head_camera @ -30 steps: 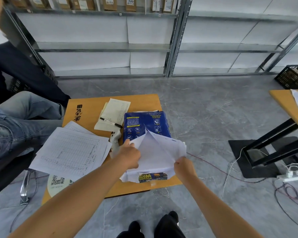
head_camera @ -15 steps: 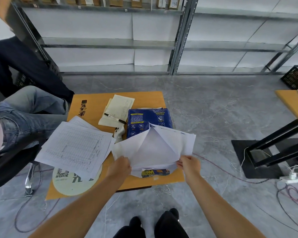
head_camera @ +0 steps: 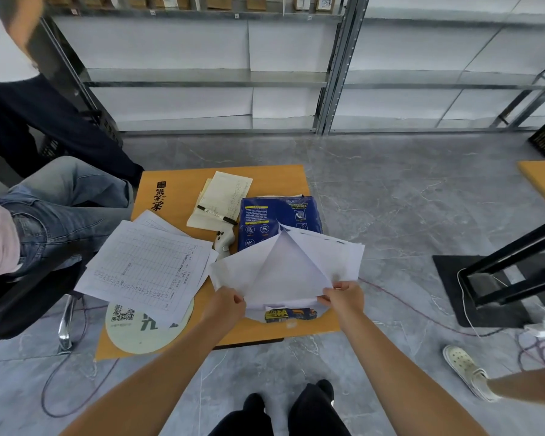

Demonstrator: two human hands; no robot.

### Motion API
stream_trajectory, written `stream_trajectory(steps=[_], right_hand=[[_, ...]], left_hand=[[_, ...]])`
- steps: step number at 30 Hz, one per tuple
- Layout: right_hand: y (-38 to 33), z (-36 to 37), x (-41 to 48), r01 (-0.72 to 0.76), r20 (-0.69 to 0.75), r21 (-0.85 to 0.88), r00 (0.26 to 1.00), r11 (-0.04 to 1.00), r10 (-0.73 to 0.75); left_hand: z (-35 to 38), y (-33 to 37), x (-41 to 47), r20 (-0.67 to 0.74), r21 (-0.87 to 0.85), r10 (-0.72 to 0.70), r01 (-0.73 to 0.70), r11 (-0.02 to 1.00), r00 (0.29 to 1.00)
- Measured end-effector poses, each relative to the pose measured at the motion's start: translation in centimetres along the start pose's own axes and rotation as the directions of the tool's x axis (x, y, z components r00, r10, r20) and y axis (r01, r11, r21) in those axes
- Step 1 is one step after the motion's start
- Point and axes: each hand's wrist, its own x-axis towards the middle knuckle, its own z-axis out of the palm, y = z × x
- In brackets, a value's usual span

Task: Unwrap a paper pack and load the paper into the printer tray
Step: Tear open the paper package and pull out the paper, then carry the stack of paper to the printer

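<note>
Blue wrapping of the paper pack is seen on the wooden table, its near end opened into white flaps. One flap is pinched by the left hand, another by the right hand, just beside the loose gridded sheets.

Bright even light, sharp, wide-angle edge distortion

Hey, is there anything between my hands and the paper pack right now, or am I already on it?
Nothing visible is in the way. The left hand and right hand both already grip the opened white wrapper flaps at the near end of the blue paper pack. No printer tray is in view.
</note>
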Motion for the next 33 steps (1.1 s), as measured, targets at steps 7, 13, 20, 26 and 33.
stream_trajectory(steps=[7, 13, 20, 26, 33], right_hand=[[-0.1, -2.7, -1.0, -0.135, 0.24, 0.125, 0.965, 0.983, 0.102], [0.7, -5.5, -2.2, -0.298, 0.515, 0.038, 0.824, 0.954, 0.237], [0.2, -1.3, 0.4, -0.004, 0.237, -0.298, 0.968, 0.955, 0.078], [1.0, -4.2, -0.2, -0.032, 0.517, -0.178, 0.847, 0.983, 0.121], [0.1, -5.5, -1.3, -0.217, 0.656, -0.142, 0.71, 0.966, 0.256]], left_hand=[[1.0, -1.8, -0.4, 0.0, -0.195, -0.021, 0.02, 0.981, 1.0], [2.1, -1.0, -1.1, -0.026, -0.556, -0.196, 0.149, 0.818, 0.98], [1.3, -1.2, -0.7, 0.068, -0.489, -0.125, 0.143, 0.861, 0.99], [-0.3, -3.0, -2.6, 0.398, -0.636, 0.024, 0.258, 0.727, 0.917], [-0.6, -2.5, -3.2, 0.487, -0.813, 0.184, 0.366, 0.452, 0.854]])
